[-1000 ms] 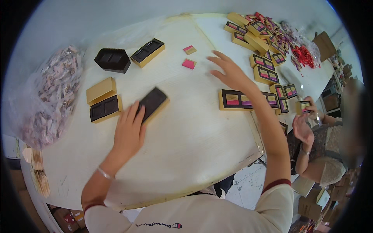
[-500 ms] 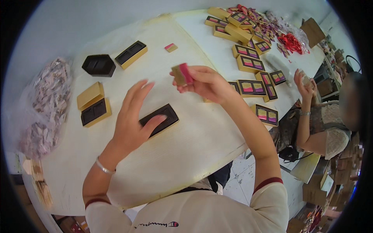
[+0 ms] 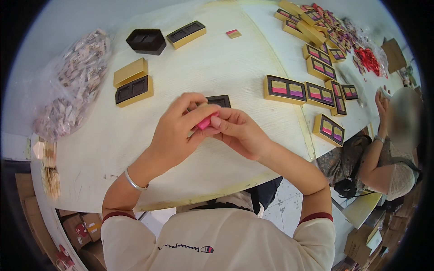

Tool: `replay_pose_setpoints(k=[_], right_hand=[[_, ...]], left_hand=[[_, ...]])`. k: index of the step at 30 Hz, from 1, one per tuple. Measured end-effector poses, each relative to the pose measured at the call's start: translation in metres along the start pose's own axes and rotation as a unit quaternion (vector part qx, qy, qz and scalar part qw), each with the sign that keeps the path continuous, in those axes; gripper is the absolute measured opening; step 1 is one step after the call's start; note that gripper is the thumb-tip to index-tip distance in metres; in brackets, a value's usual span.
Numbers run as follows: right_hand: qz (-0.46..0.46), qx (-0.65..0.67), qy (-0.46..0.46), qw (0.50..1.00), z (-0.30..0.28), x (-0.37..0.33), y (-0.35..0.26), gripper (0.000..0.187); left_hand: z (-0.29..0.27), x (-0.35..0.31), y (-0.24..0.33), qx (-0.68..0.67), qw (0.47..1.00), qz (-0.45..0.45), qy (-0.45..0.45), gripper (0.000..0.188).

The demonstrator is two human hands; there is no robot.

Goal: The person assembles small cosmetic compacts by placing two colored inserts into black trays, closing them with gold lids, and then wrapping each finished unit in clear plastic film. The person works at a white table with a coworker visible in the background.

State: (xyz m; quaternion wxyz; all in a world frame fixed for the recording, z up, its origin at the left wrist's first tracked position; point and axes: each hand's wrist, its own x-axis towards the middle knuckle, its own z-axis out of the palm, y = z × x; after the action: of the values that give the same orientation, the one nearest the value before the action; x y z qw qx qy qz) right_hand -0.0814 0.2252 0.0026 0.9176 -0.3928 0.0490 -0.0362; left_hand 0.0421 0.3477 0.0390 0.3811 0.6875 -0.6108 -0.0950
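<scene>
Both of my hands meet over the middle of the table around a small pink-and-gold packet [image 3: 205, 122], of which mainly the pink side shows. My left hand [image 3: 178, 119] is closed on it from the left, and my right hand [image 3: 239, 131] pinches it with thumb and fingers from the right. Just beyond them lies a box with a black two-slot insert [image 3: 220, 100], partly covered by my hands. A single pink-and-gold packet [image 3: 233, 34] lies flat farther back.
Gold boxes with black inserts [image 3: 134, 90] stand left, near a black tray [image 3: 146, 41] and another box [image 3: 186, 34]. A plastic bag of packets [image 3: 79, 83] sits far left. Filled gold boxes [image 3: 285, 89] line the right. A co-worker's hand [image 3: 382, 101] is at far right.
My right hand has brought the packet left and down to my left hand, which has closed on it from an open pose. The whole view has shifted, so the table items appear higher.
</scene>
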Motion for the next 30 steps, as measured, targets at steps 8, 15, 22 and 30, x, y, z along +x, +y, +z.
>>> replay_pose_setpoints(k=[8,15,22,30], right_hand=[[-0.074,-0.351,0.109,0.927,-0.047,-0.016,-0.068,0.031],[-0.229,-0.4,0.258,0.849,-0.104,-0.006,-0.229,0.033],[-0.339,-0.43,0.408,0.731,-0.193,0.016,-0.35,0.021],[-0.197,-0.682,0.597,0.374,-0.351,-0.053,-0.447,0.021]], left_hand=[[-0.003,-0.012,-0.074,0.029,0.999,0.019,-0.001,0.04],[0.001,-0.023,-0.078,0.145,0.985,0.017,-0.093,0.052],[-0.002,-0.013,-0.053,0.187,0.974,-0.053,-0.113,0.035],[-0.013,0.022,-0.045,0.14,0.98,-0.011,-0.138,0.023]])
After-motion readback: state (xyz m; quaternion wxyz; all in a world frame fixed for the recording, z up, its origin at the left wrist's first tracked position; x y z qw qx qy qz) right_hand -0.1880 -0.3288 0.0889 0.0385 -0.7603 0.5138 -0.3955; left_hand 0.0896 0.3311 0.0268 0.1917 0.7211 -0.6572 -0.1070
